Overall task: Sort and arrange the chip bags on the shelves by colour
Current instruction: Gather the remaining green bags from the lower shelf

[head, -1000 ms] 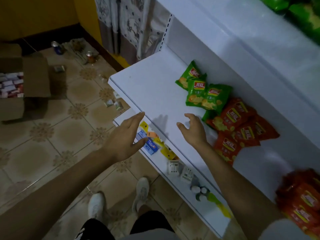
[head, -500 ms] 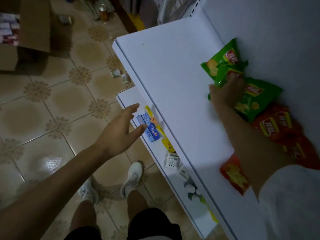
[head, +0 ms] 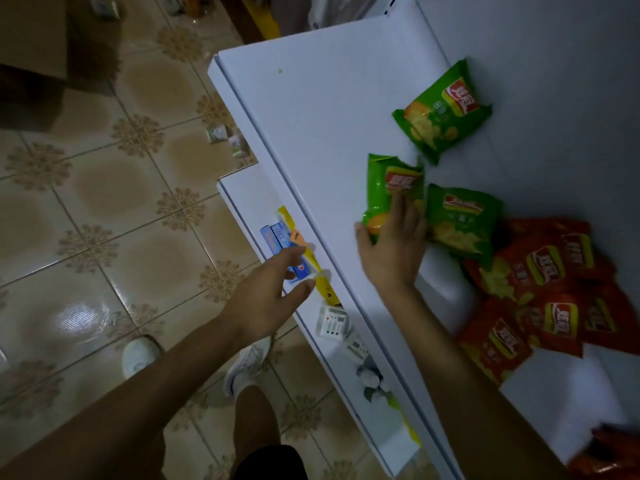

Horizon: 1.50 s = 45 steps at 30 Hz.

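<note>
On shelf (head: 311, 109), R hand (head: 391, 247) grips green bag (head: 381, 188)

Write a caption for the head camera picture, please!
Right hand grips a green bag on the white shelf near red bags; left hand hovers open.

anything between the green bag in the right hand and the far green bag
Nothing visible: only bare white shelf lies between the crinkled green chip bag in the right hand and the far green chip bag.
</note>
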### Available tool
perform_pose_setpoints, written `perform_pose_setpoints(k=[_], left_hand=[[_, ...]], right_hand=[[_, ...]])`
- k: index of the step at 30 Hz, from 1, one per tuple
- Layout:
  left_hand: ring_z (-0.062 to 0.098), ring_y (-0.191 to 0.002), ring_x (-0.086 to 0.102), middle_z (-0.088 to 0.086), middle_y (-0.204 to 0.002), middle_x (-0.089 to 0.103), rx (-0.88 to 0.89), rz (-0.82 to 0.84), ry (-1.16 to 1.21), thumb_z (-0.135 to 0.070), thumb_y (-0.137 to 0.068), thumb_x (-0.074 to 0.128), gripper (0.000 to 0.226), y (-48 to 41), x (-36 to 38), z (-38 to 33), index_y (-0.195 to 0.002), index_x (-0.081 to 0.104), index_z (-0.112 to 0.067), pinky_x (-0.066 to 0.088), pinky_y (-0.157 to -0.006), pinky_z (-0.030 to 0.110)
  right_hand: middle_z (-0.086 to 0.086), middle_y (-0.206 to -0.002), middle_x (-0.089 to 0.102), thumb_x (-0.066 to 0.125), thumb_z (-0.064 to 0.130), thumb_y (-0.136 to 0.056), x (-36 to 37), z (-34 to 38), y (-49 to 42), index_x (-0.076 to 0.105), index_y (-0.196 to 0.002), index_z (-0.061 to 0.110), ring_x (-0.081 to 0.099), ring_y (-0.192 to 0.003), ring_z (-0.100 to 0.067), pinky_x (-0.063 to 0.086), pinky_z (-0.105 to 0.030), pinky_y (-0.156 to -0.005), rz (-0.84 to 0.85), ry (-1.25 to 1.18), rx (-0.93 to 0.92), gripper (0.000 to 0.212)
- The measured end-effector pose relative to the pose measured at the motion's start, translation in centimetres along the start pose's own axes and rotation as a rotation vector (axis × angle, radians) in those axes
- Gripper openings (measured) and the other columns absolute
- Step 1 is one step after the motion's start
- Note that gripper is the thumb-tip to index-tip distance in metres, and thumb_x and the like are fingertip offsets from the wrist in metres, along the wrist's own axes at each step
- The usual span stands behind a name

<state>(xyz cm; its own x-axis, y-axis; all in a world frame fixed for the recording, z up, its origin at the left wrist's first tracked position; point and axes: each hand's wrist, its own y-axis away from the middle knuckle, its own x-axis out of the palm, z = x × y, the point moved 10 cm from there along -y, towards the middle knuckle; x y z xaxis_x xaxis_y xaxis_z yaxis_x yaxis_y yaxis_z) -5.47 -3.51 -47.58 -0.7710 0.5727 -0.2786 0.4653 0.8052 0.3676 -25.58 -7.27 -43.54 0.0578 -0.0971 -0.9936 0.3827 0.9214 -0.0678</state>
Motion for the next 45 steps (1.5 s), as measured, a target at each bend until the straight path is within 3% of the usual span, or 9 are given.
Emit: perform_pose_setpoints(k=[7,12,16,20,24,28,31,35,45], left_hand=[[0.008,-0.105,0.057,-0.011,-0.122,0.054,-0.019,-0.031,-0.006,-0.035,-0.097,0.05,0.045,-0.6,0.2,-0.2,-0.139,0.043,-0.02,0.049,-0.09,0.032],[0.007,-0.099,0.055,-0.011,-0.118,0.055,-0.123,-0.062,0.094,-0.04,-0.099,0.044,0.044,-0.8,0.4,0.1,-0.139,0.042,-0.022,0.042,-0.084,0.025],[0.016,-0.104,0.065,0.001,-0.119,0.067,-0.311,-0.021,0.673,-0.053,-0.092,0.05,0.049,-1.2,1.6,0.8,-0.127,0.054,-0.019,0.049,-0.095,0.034],[0.024,-0.104,0.068,0.01,-0.113,0.071,-0.28,-0.059,1.05,-0.032,-0.09,0.062,0.038,-1.7,1.2,-0.2,-0.123,0.062,-0.013,0.056,-0.087,0.034],[0.024,-0.098,0.07,0.007,-0.108,0.073,-0.284,-0.115,0.968,-0.03,-0.077,0.068,0.043,-1.7,-0.6,0.7,-0.117,0.064,-0.014,0.057,-0.086,0.036],[0.023,-0.093,0.072,0.005,-0.104,0.074,-0.312,-0.158,0.923,-0.034,-0.071,0.071,0.045,-1.1,-1.4,1.6,-0.112,0.066,-0.017,0.057,-0.084,0.037],[0.022,-0.089,0.073,0.004,-0.101,0.075,-0.337,-0.169,0.931,-0.033,-0.074,0.07,0.041,-0.5,-1.3,2.2,-0.112,0.066,-0.017,0.059,-0.075,0.031],[0.022,-0.088,0.073,0.005,-0.1,0.075,-0.369,-0.162,0.948,-0.025,-0.083,0.068,0.03,-0.1,-1.0,2.9,-0.112,0.066,-0.016,0.06,-0.072,0.03],[0.022,-0.086,0.073,0.005,-0.096,0.076,-0.442,-0.257,0.936,-0.026,-0.076,0.072,0.034,2.3,-0.5,6.1,-0.108,0.068,-0.014,0.06,-0.07,0.029]], right_hand=[[-0.011,-0.143,0.043,0.049,0.061,-0.084,-1.2,5.2,3.8,0.054,-0.131,0.026,0.035,-0.131,-0.029,0.027,-0.04,-0.099,0.018,-0.123,-0.119,0.059],[-0.01,-0.145,0.039,0.071,0.039,-0.075,1.1,5.0,3.8,0.046,-0.137,0.024,0.032,-0.136,-0.031,0.027,-0.046,-0.108,0.235,-0.27,-0.083,0.068],[-0.004,-0.132,0.049,0.065,0.035,-0.071,0.0,6.3,5.0,0.047,-0.131,0.024,0.044,-0.123,-0.025,0.036,-0.044,-0.101,0.249,-0.387,-0.065,0.064],[-0.004,-0.15,0.035,0.059,0.046,-0.078,-0.6,9.6,8.8,0.027,-0.148,0.021,0.032,-0.138,-0.021,0.03,-0.046,-0.112,0.316,-0.42,-0.251,0.081],[0.001,-0.146,0.044,0.05,0.051,-0.089,-1.3,7.6,7.3,0.04,-0.144,0.025,0.042,-0.132,-0.012,0.043,-0.041,-0.104,0.418,-0.634,-0.233,0.061],[-0.012,-0.115,0.065,0.057,0.033,-0.09,-4.8,3.5,2.6,0.067,-0.111,0.007,0.06,-0.111,-0.027,0.048,-0.044,-0.094,-0.005,-0.452,-0.332,0.034],[-0.022,-0.13,0.054,0.055,0.046,-0.086,-4.4,-1.4,-1.7,0.06,-0.121,0.008,0.048,-0.123,-0.039,0.037,-0.052,-0.103,-0.066,-0.122,-0.138,0.053],[-0.019,-0.157,0.017,0.064,0.058,-0.081,-0.1,-8.2,-3.2,0.023,-0.151,0.017,0.017,-0.143,-0.039,0.017,-0.054,-0.115,0.237,0.032,0.243,0.091],[-0.019,-0.141,0.047,0.052,0.014,-0.066,-1.8,1.2,3.4,0.05,-0.135,0.008,0.05,-0.117,-0.041,0.041,-0.05,-0.095,-0.017,-0.295,-0.032,0.069]])
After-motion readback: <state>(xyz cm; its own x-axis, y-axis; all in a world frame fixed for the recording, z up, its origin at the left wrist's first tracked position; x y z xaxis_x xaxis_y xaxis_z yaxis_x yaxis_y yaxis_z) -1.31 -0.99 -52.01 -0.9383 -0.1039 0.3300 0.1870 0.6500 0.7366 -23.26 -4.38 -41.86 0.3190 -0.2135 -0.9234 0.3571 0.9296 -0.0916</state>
